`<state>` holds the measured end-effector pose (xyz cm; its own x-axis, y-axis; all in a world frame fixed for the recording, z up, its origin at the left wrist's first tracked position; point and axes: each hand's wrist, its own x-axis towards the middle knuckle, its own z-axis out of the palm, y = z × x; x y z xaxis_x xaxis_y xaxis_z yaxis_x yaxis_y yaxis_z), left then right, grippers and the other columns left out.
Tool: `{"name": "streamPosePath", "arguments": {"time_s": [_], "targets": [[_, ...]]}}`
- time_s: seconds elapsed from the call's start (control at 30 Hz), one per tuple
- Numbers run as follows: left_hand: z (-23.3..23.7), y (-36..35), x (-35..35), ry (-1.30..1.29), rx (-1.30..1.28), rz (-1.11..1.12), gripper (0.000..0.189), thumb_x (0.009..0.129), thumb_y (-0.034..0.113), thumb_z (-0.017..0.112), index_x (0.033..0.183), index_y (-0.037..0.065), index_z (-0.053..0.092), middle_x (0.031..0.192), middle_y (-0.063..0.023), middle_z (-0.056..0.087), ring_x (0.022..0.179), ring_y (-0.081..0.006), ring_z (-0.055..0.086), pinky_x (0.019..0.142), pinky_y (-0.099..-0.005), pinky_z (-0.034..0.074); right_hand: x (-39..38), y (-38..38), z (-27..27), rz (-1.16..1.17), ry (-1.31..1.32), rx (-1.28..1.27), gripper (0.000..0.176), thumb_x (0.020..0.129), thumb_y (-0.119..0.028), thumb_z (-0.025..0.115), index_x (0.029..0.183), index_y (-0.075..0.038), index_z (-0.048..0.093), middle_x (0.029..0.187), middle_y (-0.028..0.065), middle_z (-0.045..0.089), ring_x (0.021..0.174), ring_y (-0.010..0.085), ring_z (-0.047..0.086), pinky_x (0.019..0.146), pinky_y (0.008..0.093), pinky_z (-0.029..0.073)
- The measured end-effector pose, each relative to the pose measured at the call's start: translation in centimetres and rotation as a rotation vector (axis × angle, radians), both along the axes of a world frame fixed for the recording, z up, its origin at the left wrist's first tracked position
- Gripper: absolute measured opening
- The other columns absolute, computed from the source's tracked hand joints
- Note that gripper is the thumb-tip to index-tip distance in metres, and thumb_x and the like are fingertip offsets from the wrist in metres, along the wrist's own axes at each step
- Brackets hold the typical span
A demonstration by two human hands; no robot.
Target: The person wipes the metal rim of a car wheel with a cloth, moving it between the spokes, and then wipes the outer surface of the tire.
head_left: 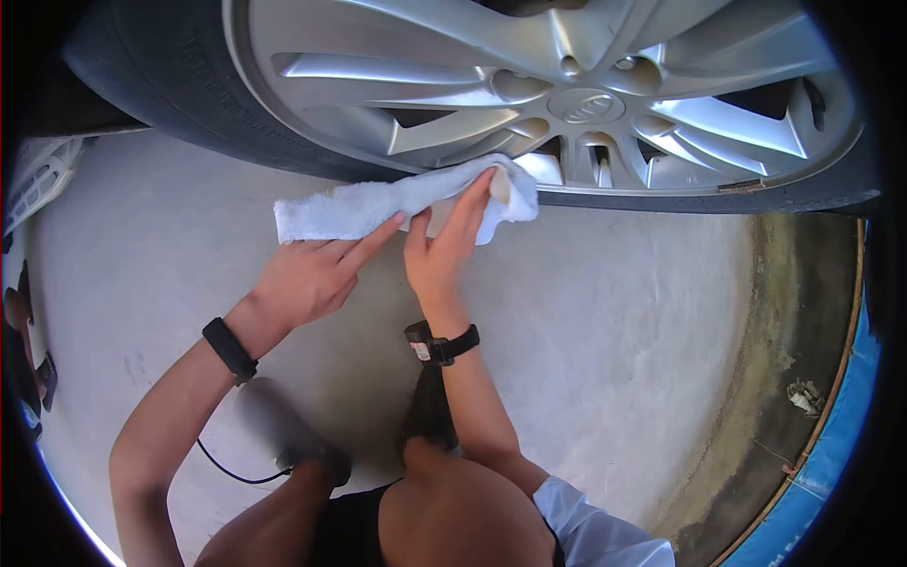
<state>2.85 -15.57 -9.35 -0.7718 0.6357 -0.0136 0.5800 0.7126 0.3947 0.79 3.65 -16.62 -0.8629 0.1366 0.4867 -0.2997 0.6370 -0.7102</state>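
Observation:
A silver alloy wheel (590, 106) with a black tire (203, 99) fills the top of the head view. Along its lower rim lies a white cloth (378, 206), bunched at its right end. My left hand (307, 276) has its fingers on the cloth's lower edge, with part of them hidden behind it. Further right, my right hand (449, 248) grips the bunched end of the cloth against the lower spokes. A black band is on each wrist.
Below the wheel is a grey concrete floor (605, 331). My knees and shoes are at the bottom centre. A blue edge (841, 425) curves along the right, with a crumpled scrap (805, 398) beside it. Another person's foot may be at the far left.

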Motion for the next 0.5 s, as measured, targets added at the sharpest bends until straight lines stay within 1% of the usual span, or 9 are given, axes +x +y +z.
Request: {"name": "streamPosePath", "arguments": {"time_s": [0.07,0.17,0.27,0.37,0.5], "targets": [[3.5,0.8,-1.2,-0.072,0.034,0.082,0.089,0.077,0.002,0.063,0.158,0.010,0.028,0.096,-0.0117,0.066,0.082,-0.0331,0.065,0.079,-0.0443,0.053,-1.1,0.2,3.6,-0.030,0.024,-0.002,0.086,0.088,-0.002,0.056,0.157,0.006,0.007,0.159,0.0345,0.019,0.148,0.0497,0.019,0.120,0.0504,0.019],[5.8,2.3,-3.7,0.230,0.212,0.132,0.087,0.077,0.002,0.063,0.157,0.006,0.029,0.094,-0.0123,0.065,0.088,-0.0328,0.062,0.088,-0.0446,0.049,-2.8,-0.3,6.5,-0.103,0.145,0.051,0.080,0.089,-0.002,0.053,0.156,0.010,0.009,0.151,0.0389,0.027,0.137,0.0544,0.032,0.115,0.0514,0.026],[3.7,3.6,-5.7,0.399,0.169,0.098,0.086,0.076,0.003,0.063,0.155,0.001,0.030,0.090,-0.0124,0.063,0.089,-0.0322,0.062,0.090,-0.0438,0.047,-2.4,-1.4,7.0,-0.110,0.011,0.038,0.079,0.089,-0.002,0.053,0.155,0.010,0.011,0.151,0.0411,0.024,0.136,0.0569,0.032,0.115,0.0515,0.026],[2.3,3.4,-5.4,0.414,0.074,0.121,0.088,0.075,0.004,0.065,0.155,-0.002,0.029,0.088,-0.0113,0.063,0.086,-0.0295,0.063,0.086,-0.0411,0.048,-2.3,-1.0,4.2,-0.068,0.074,0.066,0.078,0.090,-0.003,0.054,0.155,0.010,0.013,0.150,0.0424,0.023,0.136,0.0582,0.030,0.114,0.0535,0.028],[0.4,2.1,-3.9,0.300,-0.027,0.125,0.091,0.073,0.004,0.066,0.156,0.001,0.029,0.087,-0.0093,0.063,0.082,-0.0267,0.063,0.083,-0.0381,0.049,-0.6,0.0,1.3,0.013,-0.051,0.212,0.079,0.089,-0.004,0.056,0.155,0.009,0.015,0.150,0.0402,0.025,0.136,0.0568,0.032,0.111,0.0553,0.032]]}}
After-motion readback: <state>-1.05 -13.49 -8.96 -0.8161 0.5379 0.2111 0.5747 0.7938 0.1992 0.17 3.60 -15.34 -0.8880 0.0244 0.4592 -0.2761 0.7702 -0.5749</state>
